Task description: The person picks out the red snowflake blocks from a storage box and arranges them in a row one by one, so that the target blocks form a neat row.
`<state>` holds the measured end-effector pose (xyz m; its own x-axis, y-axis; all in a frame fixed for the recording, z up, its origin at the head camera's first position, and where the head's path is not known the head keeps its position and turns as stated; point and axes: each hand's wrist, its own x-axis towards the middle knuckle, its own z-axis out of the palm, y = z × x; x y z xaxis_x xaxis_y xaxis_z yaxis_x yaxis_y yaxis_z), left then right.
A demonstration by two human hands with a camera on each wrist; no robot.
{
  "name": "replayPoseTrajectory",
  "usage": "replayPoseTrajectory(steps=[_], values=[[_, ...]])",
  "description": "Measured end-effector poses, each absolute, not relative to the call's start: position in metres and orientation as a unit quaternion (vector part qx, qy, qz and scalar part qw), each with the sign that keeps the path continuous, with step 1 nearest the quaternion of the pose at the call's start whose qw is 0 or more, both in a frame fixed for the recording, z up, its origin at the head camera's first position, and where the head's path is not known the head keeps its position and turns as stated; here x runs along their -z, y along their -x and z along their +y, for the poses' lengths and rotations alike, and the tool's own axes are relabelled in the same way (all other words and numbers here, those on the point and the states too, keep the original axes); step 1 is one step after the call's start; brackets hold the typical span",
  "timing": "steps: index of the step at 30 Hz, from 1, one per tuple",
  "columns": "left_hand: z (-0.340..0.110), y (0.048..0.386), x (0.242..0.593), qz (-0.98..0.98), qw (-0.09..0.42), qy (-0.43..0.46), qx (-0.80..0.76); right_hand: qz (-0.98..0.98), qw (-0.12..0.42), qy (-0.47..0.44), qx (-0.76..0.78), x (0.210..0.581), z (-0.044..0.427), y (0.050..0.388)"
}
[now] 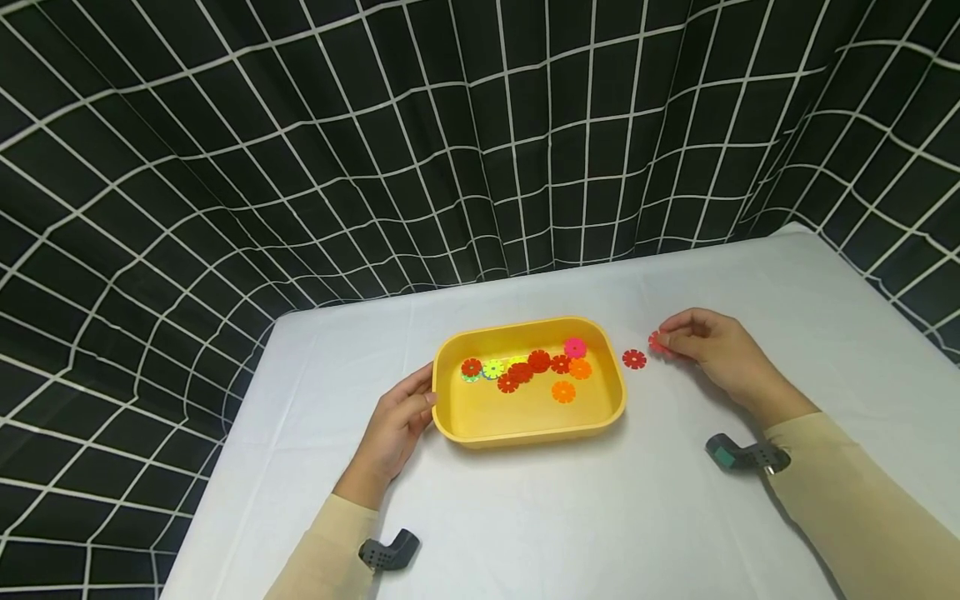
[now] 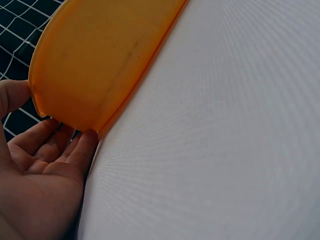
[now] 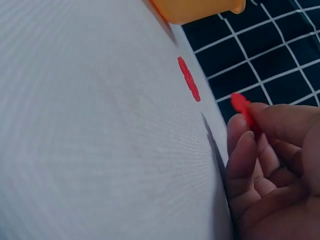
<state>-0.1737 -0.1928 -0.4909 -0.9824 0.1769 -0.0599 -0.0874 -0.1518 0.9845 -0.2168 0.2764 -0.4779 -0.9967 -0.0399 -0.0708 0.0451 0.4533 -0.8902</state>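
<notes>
A yellow tray point(image 1: 495, 421) holds several flower-shaped discs in red, orange, pink, yellow and green. My left hand point(image 1: 393, 425) grips its left end, thumb at the rim and fingers against the outer wall, as the left wrist view also shows at the tray point(image 2: 100, 60). To the right of the tray, my right hand point(image 1: 716, 350) pinches a red disc point(image 1: 657, 342) between thumb and fingers. In the right wrist view that disc point(image 3: 241, 104) is tilted above the cloth. Another red disc point(image 1: 633, 359) lies flat between the tray and my right hand.
A white cloth point(image 1: 525, 517) covers the table. Behind it and along the left hangs a black curtain point(image 1: 450, 150) with a white grid. Dark devices are strapped at both wrists, over beige sleeves.
</notes>
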Motion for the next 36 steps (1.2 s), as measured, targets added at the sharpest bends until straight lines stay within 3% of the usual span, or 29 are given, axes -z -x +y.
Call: replayPoseTrajectory(steps=[8, 36], values=[[-0.1923, 0.1741, 0.4909, 0.647, 0.086, -0.034, -0.757, 0.886, 0.057, -0.001, 0.460, 0.4815, 0.2755, 0.2178], [-0.1928, 0.1744, 0.4905, 0.649, 0.088, -0.039, -0.755, 0.914, 0.034, 0.013, 0.404, 0.4797, 0.2689, 0.2154]])
